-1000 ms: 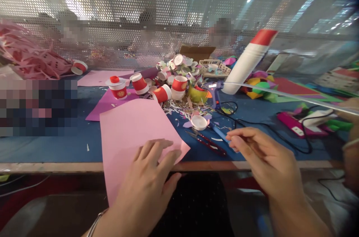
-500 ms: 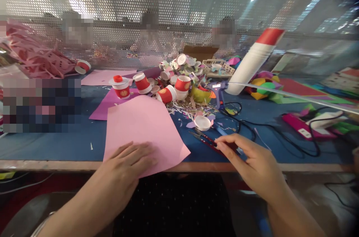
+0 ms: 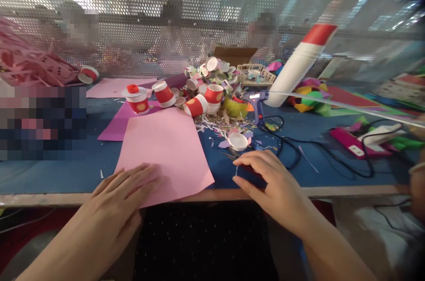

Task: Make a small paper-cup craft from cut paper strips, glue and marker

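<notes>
My left hand (image 3: 128,192) lies flat with fingers stretched over the lower left part of a pink paper sheet (image 3: 166,148). The sheet rests at the table's near edge, its right corner slightly curled. To its right hovers my right hand (image 3: 265,179), thumb and forefinger apart. A thin pale streak shows between those fingertips; I cannot make out what it is. Under that hand are thread snips (image 3: 229,155), with the blade tips showing and the handles mostly hidden. Just beyond stands a small white cup base (image 3: 238,141) with purple paper petals around it.
Several red-and-white paper cups (image 3: 162,94) stand behind the pink sheet, beside a heap of paper scraps (image 3: 212,72). A blue glue gun (image 3: 257,106) leans near a tall stack of white cups (image 3: 292,72). Black cables run to a magenta power strip (image 3: 358,143).
My right hand has moved left, its fingers parting from the snips and spreading. The left hand still presses on the pink sheet. The whole view has shifted slightly.
</notes>
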A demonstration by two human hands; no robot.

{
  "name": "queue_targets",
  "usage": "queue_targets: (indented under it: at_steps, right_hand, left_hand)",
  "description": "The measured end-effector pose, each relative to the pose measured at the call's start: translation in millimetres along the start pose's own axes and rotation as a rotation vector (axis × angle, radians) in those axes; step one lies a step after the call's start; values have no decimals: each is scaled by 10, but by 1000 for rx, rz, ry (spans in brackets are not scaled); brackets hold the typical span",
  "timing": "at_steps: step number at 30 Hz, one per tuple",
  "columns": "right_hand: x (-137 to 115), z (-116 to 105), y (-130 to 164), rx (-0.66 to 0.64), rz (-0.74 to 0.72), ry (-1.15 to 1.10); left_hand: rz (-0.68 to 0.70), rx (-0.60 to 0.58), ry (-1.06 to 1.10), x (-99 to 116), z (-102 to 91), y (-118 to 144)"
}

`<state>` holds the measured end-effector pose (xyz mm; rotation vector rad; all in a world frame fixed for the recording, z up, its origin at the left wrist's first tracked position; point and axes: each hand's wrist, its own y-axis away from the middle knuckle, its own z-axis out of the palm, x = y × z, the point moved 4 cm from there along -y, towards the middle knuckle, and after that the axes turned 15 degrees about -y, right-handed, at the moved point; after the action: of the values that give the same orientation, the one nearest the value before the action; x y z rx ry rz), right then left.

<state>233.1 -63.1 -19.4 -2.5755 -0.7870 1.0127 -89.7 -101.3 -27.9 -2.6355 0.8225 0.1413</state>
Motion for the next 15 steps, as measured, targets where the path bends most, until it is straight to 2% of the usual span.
queue_targets:
  at_steps: [5,10,12,15]
  right_hand:
    - [-19,-52,100,52,-9,-10]
    - [-144,-29,153,103,-64,-69]
    - [-191,-4,135,119,-87,-98]
    - [-213,23,82,139,-102,-123]
  left_hand:
    - [-19,-20,-17,188,-62,20]
    - [-1,72,214,446,-141,-227]
    - [-102,107,241,405,-80,-317]
    - [-124,97,152,327,52,-362]
